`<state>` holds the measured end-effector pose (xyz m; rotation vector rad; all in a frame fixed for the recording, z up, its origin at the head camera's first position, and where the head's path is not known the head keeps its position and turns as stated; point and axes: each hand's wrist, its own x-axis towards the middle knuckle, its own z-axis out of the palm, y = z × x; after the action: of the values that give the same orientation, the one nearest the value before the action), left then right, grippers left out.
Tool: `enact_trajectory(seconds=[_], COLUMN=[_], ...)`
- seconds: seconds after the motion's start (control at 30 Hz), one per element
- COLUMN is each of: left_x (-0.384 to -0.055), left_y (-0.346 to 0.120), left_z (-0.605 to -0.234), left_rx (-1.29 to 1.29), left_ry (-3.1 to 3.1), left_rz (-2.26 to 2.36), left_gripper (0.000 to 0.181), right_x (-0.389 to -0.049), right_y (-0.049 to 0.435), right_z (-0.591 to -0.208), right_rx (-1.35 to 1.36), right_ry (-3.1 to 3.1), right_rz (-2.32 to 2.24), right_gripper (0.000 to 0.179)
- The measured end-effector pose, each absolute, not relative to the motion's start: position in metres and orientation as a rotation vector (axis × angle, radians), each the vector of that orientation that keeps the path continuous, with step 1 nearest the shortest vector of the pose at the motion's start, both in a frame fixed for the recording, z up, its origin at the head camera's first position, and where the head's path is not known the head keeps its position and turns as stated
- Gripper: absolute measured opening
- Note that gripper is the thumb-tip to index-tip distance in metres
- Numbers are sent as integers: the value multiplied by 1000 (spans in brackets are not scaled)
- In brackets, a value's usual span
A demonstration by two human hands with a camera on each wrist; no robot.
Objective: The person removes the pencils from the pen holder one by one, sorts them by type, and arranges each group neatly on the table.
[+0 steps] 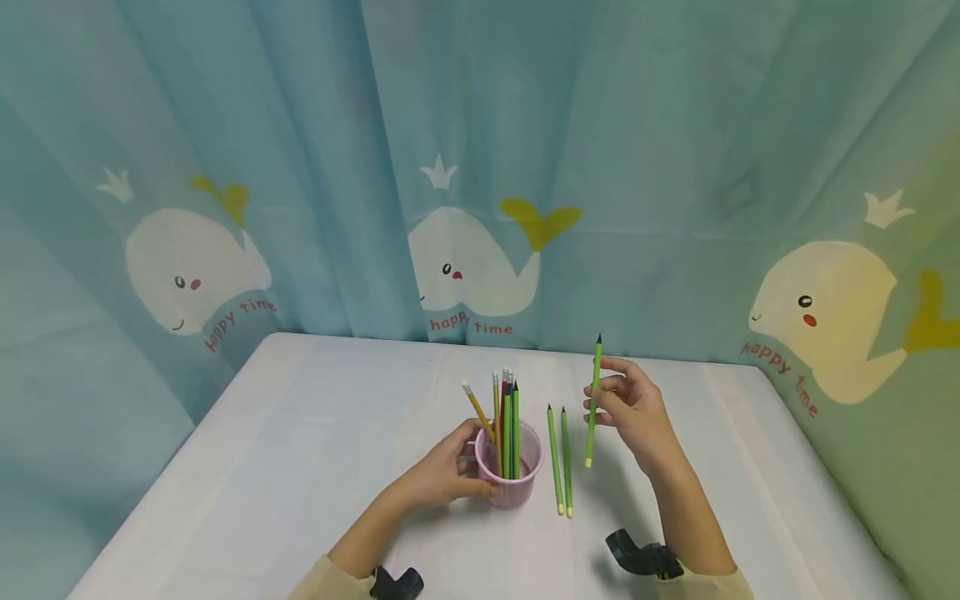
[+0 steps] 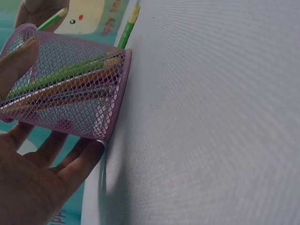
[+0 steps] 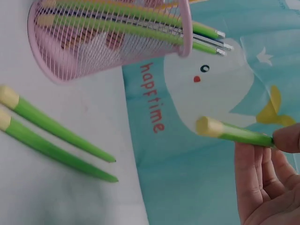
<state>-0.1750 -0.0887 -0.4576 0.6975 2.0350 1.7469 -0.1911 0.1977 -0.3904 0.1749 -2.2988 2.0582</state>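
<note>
A pink mesh pencil cup (image 1: 513,497) stands upright on the table. My left hand (image 1: 438,475) grips it from the left, thumb on the near side and fingers on the other. Several pencils (image 1: 516,433) stand in the cup, green, yellow and darker ones, a yellow one leaning left. My right hand (image 1: 637,412) pinches a green pencil (image 1: 594,408) between thumb and fingers, above the table, dark tip up and pale yellow end down. Between the cup and that hand, two green pencils (image 1: 555,467) lie side by side, tips pointing away; the right wrist view shows both.
The white table (image 1: 337,417) reaches back to a blue-green curtain (image 1: 645,167) printed with white whales (image 1: 472,267). Black wrist mounts (image 1: 641,557) sit on both forearms.
</note>
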Motion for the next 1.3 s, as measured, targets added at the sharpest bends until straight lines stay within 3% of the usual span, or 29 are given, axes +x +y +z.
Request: enact_trajectory(seconds=[0.8, 1.3], left_x=[-173, -171], left_y=[-89, -89], left_z=[-459, -459], left_rx=[697, 706], left_ry=[2048, 2052], left_rz=[1742, 1762], left_gripper=[71, 69], right_x=[-207, -204], right_y=[211, 207], right_z=[-447, -448], right_rx=[-47, -96], right_ry=[-2758, -2908], right_rz=[1830, 1678], right_gripper=[53, 54])
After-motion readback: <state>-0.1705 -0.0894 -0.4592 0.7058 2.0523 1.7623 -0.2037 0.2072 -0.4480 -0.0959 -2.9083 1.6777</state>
